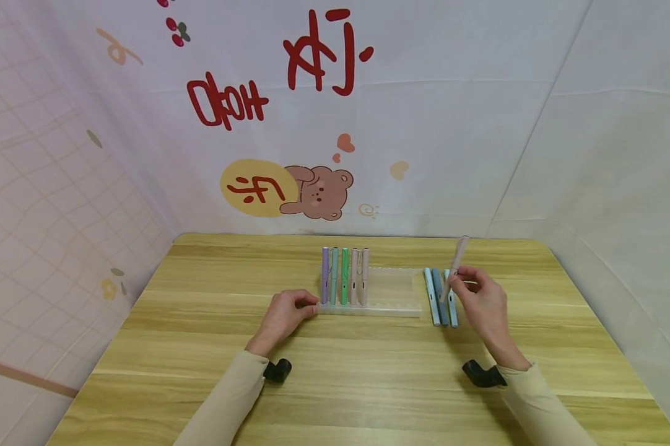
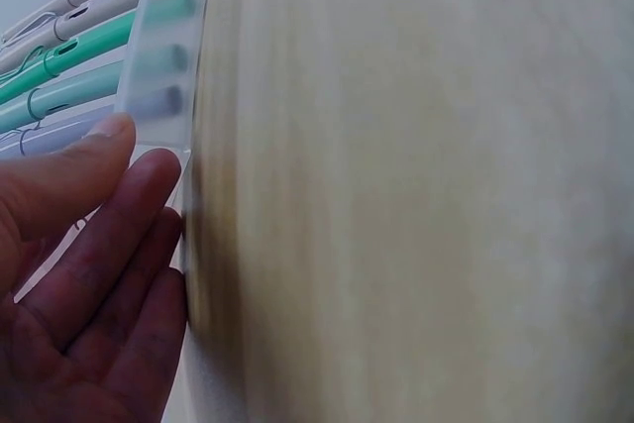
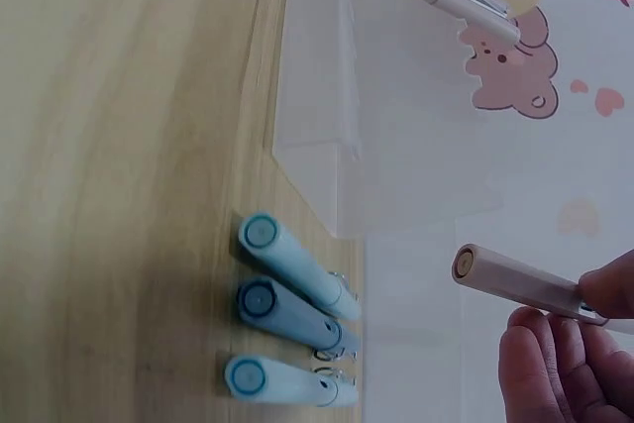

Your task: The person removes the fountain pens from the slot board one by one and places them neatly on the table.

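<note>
A clear plastic pen stand point(image 1: 393, 311) holds several capped pens upright in its left half: a purple pen point(image 1: 325, 275), a teal pen point(image 1: 334, 279), a green pen point(image 1: 344, 275) and two pinkish-beige pens point(image 1: 365, 279). My left hand point(image 1: 285, 316) holds the stand's left front corner, thumb point(image 2: 117, 128) and index fingertip against it. Off to the right, my right hand point(image 1: 484, 303) pinches another pinkish-beige pen point(image 3: 515, 281) between thumb and fingers. That pen is tilted and raised above the loose pens, its lower end pointing down and left.
Right of the stand, a light blue pen point(image 3: 292, 255), a darker blue pen point(image 3: 292, 314) and a pale blue pen point(image 3: 282, 379) lie side by side on the wooden table point(image 1: 368, 378). Behind the table hangs a white printed cloth point(image 1: 441, 124), with more cloth at both sides.
</note>
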Demonstrator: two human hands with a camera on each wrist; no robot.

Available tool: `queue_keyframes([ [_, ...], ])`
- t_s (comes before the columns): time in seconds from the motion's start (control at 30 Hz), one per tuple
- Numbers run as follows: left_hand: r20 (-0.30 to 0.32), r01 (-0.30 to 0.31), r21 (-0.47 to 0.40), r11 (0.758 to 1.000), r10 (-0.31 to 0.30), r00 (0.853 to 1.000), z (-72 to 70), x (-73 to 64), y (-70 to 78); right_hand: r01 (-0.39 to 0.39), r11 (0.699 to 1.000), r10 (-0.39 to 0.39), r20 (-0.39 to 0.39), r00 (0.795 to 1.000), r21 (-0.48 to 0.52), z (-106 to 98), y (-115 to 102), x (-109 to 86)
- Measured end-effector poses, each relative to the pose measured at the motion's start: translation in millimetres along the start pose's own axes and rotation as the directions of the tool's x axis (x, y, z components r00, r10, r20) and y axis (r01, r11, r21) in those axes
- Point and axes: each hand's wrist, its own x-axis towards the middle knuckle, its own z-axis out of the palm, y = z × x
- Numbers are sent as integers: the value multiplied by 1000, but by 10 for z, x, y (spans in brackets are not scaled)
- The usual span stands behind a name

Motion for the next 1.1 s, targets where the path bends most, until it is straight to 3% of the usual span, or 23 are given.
queue_keyframes([
  [0.7, -5, -4, 7, 1000, 4, 1000, 15, 9, -8, 19, 995, -13, 72, 997, -96, -222, 152, 88],
  [1.1, -6, 1, 8, 1000, -1, 1000, 4, 5, -6, -50, 991, 75, 199, 977, -127, -314, 272, 129],
])
